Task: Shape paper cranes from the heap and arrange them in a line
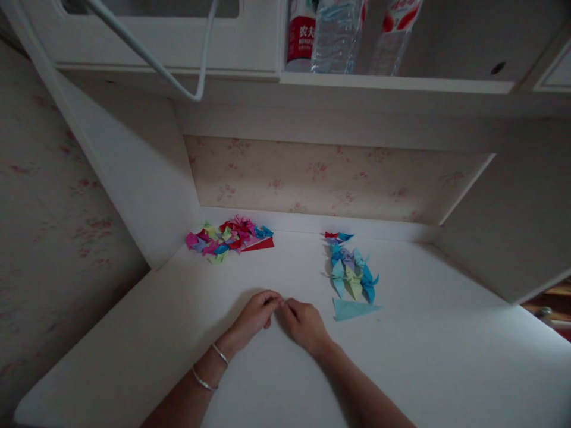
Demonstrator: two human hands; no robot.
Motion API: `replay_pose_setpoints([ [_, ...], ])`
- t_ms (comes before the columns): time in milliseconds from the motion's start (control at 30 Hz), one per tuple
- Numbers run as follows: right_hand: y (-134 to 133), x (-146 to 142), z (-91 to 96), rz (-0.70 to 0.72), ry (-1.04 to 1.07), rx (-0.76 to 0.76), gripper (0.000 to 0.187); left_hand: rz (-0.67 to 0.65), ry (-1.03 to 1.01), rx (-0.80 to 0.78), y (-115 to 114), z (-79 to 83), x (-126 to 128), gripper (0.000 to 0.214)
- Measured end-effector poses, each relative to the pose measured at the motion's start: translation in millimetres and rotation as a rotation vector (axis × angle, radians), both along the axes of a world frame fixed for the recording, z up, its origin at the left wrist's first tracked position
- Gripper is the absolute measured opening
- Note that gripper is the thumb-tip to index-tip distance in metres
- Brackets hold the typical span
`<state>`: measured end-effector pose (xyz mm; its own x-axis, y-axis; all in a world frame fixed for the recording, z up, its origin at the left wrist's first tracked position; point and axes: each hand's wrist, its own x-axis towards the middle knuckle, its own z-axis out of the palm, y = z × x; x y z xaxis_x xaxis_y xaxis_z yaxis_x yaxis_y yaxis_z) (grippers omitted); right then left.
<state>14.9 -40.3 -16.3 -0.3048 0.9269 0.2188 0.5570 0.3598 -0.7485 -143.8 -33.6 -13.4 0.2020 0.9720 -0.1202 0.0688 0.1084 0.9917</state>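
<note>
My left hand point(255, 315), with two silver bangles point(209, 368) on its wrist, meets my right hand point(304, 321) above the white desk. Both are closed in a pinch, fingertips together. Anything between the fingers is hidden or too small to make out. Just right of my right hand lies a flat, folded light-blue paper piece point(354, 310). Behind that piece sits a small group of folded paper cranes point(352, 267) in blue, purple and pale green. A heap of colourful folded paper pieces point(229, 236), mostly pink, red and yellow-green, rests farther back on the left.
The white desk point(267, 380) is bounded by side panels and a low back ledge point(303, 222). Overhead, a shelf point(397, 85) holds several plastic bottles point(336, 38). A white bent tube point(147, 56) hangs at the upper left. Floral wallpaper point(57, 220) covers the left wall.
</note>
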Motion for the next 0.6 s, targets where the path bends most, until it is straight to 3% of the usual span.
replay_pose_setpoints([
  [133,-7.7,-3.7,-2.5,0.132,-0.217,0.134,0.028,-0.031,0.034,0.014,0.4,1.4,0.8,0.031],
  [233,-9.6,1.8,-0.8,0.122,-0.235,0.136,0.032,-0.056,0.047,0.032,-1.9,-2.2,2.3,0.032],
  [333,-9.4,2.4,-0.5,0.109,-0.289,0.154,0.032,0.004,0.120,0.068,-2.1,-7.9,2.6,0.033],
  [500,-9.7,1.1,-3.2,0.079,-0.384,0.220,0.036,0.182,0.808,0.385,32.6,0.9,-19.2,0.031],
  [600,-8.8,2.5,-4.3,0.075,-0.390,0.248,0.038,0.301,0.979,0.429,71.9,21.4,-49.3,0.029],
])
